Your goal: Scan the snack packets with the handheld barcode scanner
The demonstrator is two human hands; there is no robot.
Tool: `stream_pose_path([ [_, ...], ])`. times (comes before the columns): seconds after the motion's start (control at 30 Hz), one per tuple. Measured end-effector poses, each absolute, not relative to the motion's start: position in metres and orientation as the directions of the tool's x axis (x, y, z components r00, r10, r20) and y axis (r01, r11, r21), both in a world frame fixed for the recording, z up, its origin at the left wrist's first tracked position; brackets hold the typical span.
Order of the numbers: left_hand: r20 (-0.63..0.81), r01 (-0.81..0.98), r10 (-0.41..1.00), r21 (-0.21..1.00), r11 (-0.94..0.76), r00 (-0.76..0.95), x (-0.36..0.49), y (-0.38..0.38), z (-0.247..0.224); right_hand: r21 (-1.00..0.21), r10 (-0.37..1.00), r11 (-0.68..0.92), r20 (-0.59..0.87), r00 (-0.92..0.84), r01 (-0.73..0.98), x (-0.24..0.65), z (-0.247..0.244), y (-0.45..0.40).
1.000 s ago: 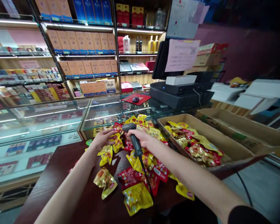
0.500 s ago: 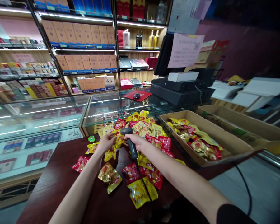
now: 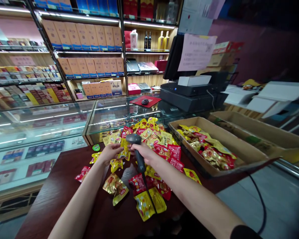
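Observation:
My right hand is closed around the handle of a black barcode scanner, whose cable runs down toward me. Its head is tilted over a yellow snack packet. My left hand pinches that packet at its left side, just left of the scanner head. Behind both hands lies a heap of red, yellow and gold snack packets. Nearer me are a gold packet, a red packet and a yellow packet, partly crossed by the cable.
A cardboard box with packets inside stands on the right, another open carton behind it. A mouse on a red pad and a monitor are farther back. Glass counters border the dark wooden table.
My left hand has drawn slightly left and the yellow packet now stands more upright beside the scanner. The scanner head has turned a little. The whole view has shifted slightly.

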State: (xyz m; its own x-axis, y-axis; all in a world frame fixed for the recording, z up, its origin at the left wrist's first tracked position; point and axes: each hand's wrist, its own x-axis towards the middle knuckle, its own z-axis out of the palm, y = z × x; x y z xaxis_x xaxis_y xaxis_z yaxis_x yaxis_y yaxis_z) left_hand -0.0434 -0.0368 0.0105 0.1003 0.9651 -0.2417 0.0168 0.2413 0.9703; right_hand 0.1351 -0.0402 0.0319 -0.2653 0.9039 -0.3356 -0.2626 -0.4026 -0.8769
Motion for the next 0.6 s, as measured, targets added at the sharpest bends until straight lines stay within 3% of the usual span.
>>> stream_pose_path([
  [0.13,-0.261,-0.142,0.962,0.952,0.271,0.084,-0.035,-0.036,0.015,-0.896,0.931,-0.358,-0.321,-0.173,-0.262,0.152,0.033,-0.04],
  [0.27,-0.235,-0.259,0.952,0.924,0.282,0.198,-0.015,-0.035,0.015,-0.915,0.931,-0.34,-0.295,-0.215,-0.218,0.165,0.043,-0.042],
  [0.5,-0.246,-0.121,0.955,0.956,0.267,0.163,0.011,-0.014,0.008,-0.943,0.95,-0.288,-0.259,-0.175,-0.168,0.184,0.054,-0.039],
  [0.6,-0.251,-0.139,0.953,0.951,0.276,0.172,0.02,-0.007,0.011,-0.956,0.964,-0.255,-0.24,-0.114,-0.146,0.193,0.052,-0.041],
])
